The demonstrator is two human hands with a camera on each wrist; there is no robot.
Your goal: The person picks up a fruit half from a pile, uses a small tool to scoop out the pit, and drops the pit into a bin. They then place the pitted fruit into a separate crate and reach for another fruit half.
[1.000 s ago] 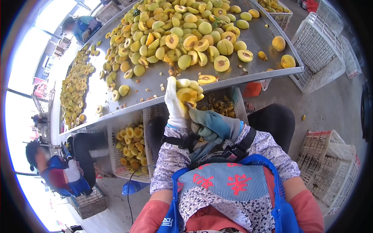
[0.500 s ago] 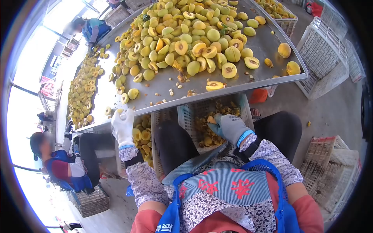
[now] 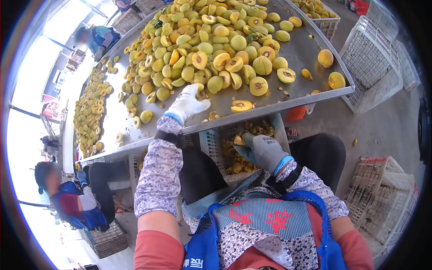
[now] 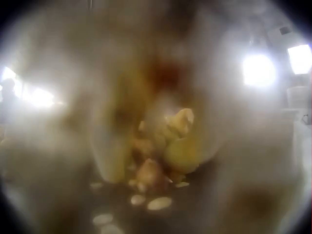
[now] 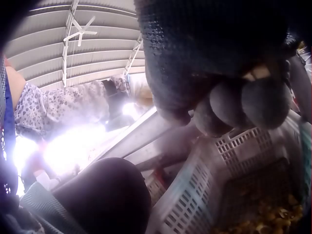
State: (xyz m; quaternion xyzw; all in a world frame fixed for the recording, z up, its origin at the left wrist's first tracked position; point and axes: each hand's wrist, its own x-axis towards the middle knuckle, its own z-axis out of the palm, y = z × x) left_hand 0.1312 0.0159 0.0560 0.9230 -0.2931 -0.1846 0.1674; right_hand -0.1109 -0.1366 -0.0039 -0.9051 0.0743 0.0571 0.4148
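Note:
My left hand (image 3: 186, 104), in a white glove, reaches over the table's near edge to the pile of yellow-green peaches (image 3: 216, 45). Its fingertips are right at a peach at the pile's front, with the thumb spread apart. The left wrist view is mostly blurred, with pale seeds (image 4: 160, 203) on the tabletop beyond the fingers. My right hand (image 3: 265, 150), in a grey-blue glove, is above a crate of scraps (image 3: 209, 141). It grips a small tan-orange piece (image 3: 238, 140) whose kind I cannot tell, and the fingers are curled in the right wrist view.
The metal table (image 3: 288, 96) has a raised rim; a cut peach (image 3: 241, 106) lies near it. Stacked white crates (image 3: 371, 63) stand to the right, more crates (image 3: 382, 198) below. Another worker (image 3: 72, 198) sits at the left, one more (image 3: 99, 40) across the table.
The hands were together on a cut peach, then parted. My left hand went left over the crate of halves, then forward to the pile. My right hand moved over the scrap crate and stays there.

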